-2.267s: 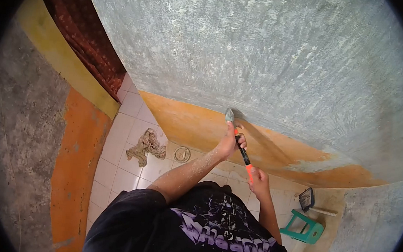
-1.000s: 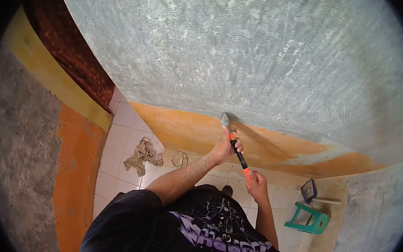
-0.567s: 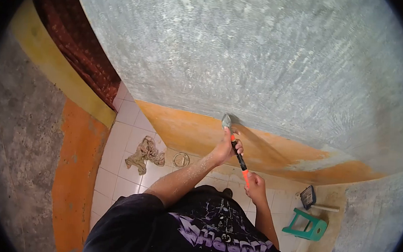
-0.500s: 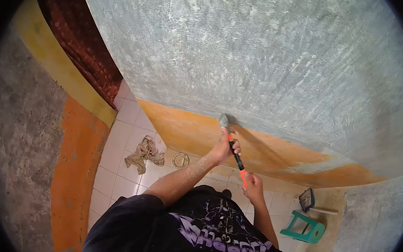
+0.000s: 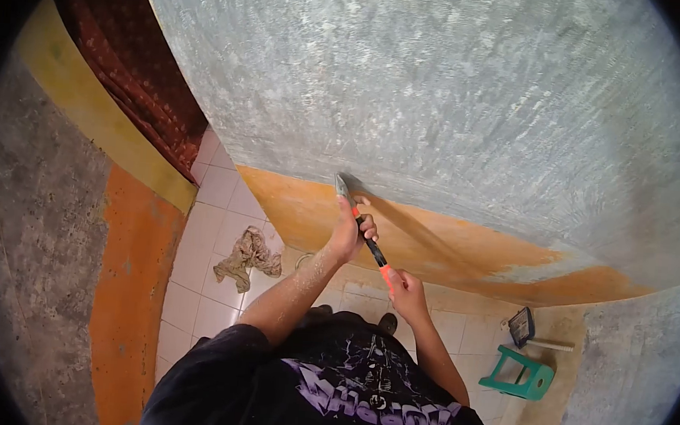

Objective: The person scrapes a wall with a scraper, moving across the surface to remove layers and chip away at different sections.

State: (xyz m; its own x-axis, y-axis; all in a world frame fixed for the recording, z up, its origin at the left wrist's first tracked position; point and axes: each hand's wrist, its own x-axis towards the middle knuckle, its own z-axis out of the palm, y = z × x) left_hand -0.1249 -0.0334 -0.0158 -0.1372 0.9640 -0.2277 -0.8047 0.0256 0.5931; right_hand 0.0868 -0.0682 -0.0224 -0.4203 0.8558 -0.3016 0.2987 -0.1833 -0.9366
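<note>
A scraper [image 5: 375, 252] with a black and orange handle slants between my two hands. Its grey head [image 5: 342, 185] meets the wall where the grey surface [image 5: 413, 98] borders the orange band [image 5: 425, 247]. High on the handle, just below the head, my left hand [image 5: 348, 231] is wrapped round it, and dust speckles that forearm. My right hand [image 5: 408, 294] grips the orange lower end of the handle. The exact contact of the head's edge is too small to make out.
A crumpled cloth [image 5: 247, 259] lies on the tiled floor [image 5: 220, 211]. At the right stand a green plastic stool [image 5: 535, 382] and a dark tray-like object [image 5: 521, 327] beside a pale bar [image 5: 551, 345]. A red curtain [image 5: 139, 77] hangs at the doorway on the left.
Both hands and the scraper have moved left along the wall's colour border. The round object on the floor is now mostly hidden behind my left arm.
</note>
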